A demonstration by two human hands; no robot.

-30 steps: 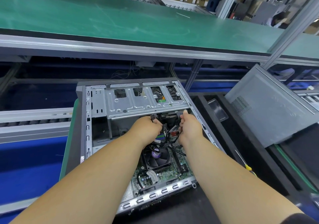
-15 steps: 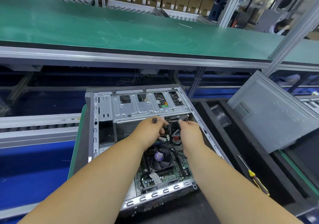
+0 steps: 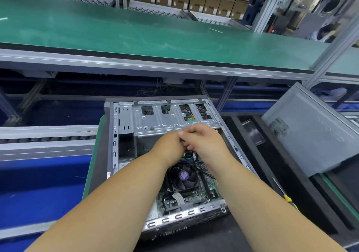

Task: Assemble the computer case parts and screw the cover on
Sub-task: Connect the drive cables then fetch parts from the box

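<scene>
Computer case [image 3: 124, 135]: grey sheet-metal chassis lying flat on its side, open face up, cover off. Far section carries a silver drive cage [image 3: 171, 119] with 4 cut-out windows. Near section exposes the green motherboard [image 3: 194, 195], with a black CPU fan [image 3: 183, 177] bearing a purple centre label. Side cover [image 3: 310, 133]: grey panel with a perforated vent patch, lying tilted to the right of the chassis, well apart from it.
</scene>
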